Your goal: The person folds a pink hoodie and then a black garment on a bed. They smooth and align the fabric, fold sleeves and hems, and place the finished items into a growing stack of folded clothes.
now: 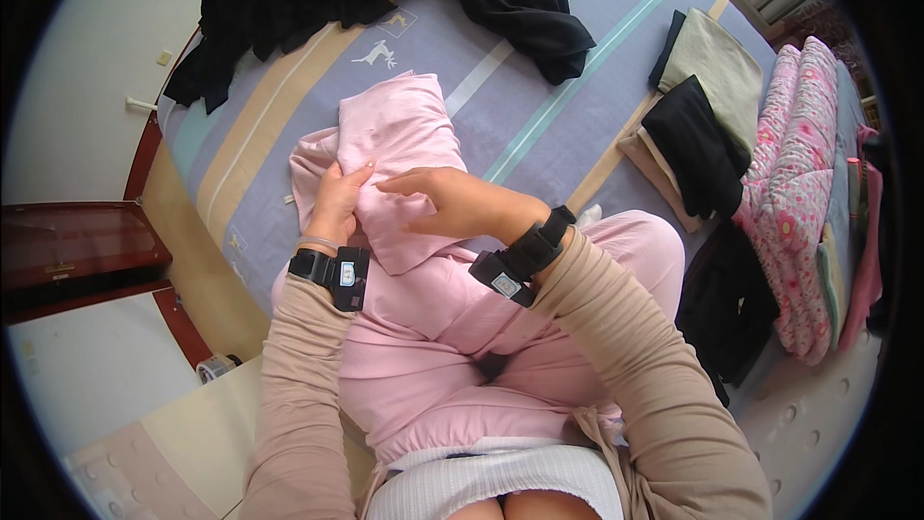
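Observation:
A pink cloth garment (401, 123), partly folded, lies across my lap and the edge of the bed. My left hand (338, 198) grips its left side, thumb on top and the other fingers beneath the fabric. Over the garment's right part is my right hand (433, 198), its fingers apart and curved, holding nothing; whether its fingertips touch the cloth is unclear. A looser part of the pink fabric sticks out left of my left hand, with a small white tag at its edge. Both wrists wear black strapped devices.
Black clothes (289, 0) lie heaped across the bed's far side. Folded beige-green (715, 61) and black garments (693, 137) rest at the right, beside a folded pink floral quilt (794, 180). The striped bed sheet (289, 108) extends around the pink garment. A dark red cabinet (86, 253) stands at left.

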Motion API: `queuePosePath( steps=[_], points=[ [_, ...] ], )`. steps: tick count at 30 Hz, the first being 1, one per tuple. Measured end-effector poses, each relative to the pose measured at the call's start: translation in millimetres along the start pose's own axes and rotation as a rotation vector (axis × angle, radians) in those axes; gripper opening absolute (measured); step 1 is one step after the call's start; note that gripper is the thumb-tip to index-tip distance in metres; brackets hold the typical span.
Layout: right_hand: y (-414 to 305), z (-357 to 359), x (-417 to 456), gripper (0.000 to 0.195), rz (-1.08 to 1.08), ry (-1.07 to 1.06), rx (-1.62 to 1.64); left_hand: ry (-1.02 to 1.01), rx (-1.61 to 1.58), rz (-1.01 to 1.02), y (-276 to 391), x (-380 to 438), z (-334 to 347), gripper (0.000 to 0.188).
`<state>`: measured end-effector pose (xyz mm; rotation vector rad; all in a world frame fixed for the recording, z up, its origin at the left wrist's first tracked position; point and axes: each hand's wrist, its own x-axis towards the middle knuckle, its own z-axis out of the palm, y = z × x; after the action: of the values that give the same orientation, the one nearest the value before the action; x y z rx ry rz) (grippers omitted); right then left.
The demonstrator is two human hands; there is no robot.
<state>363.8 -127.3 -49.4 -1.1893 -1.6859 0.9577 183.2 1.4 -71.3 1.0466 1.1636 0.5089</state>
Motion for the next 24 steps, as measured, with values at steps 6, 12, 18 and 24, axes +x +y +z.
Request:
queuePosePath(
  steps=[6,12,18,24],
  points=[
    [16.5,-45.8,-3.5,0.046,0.434,0.163,-0.025,0.046,-0.052,0.087,13.5,15.0,-66.9,0.039],
    [18.5,-40.8,1.2,0.041,0.465,0.181,-0.147,0.237,0.240,0.027,-22.1,49.3,-100.3,0.050],
    [28.2,-51.9,-5.0,0.042,0.554,0.351,0.028,-0.032,-0.011,0.112,47.3,-8.9,-12.1,0.054],
    [-19.1,-130.8,-20.6,0.085,0.612,0.461,0.401,-0.772,-0.060,0.181,56.2,-60.9,98.5,0.080]
  ],
)
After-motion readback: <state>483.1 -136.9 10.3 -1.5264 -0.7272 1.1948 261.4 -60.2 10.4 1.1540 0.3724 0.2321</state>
